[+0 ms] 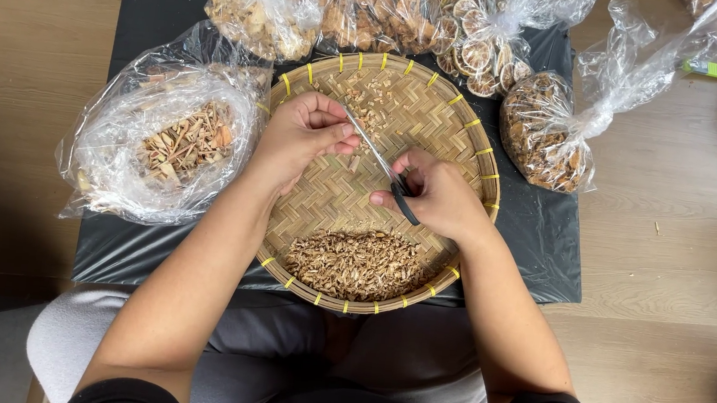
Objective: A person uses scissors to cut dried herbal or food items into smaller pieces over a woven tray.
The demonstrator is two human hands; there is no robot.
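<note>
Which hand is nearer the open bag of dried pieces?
Left. The left hand is just beside the open bag; the right hand, holding scissors, is farther across the tray.

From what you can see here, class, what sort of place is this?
Probably a home or small workshop floor where dried plant material is prepared by hand: a woven tray on a black sheet over wood flooring, scissors snipping, and plastic bags of dried pieces around it.

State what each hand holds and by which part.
Right hand grips scissors by their black handles; left hand pinches something small at the blades, too hidden to identify.
</note>
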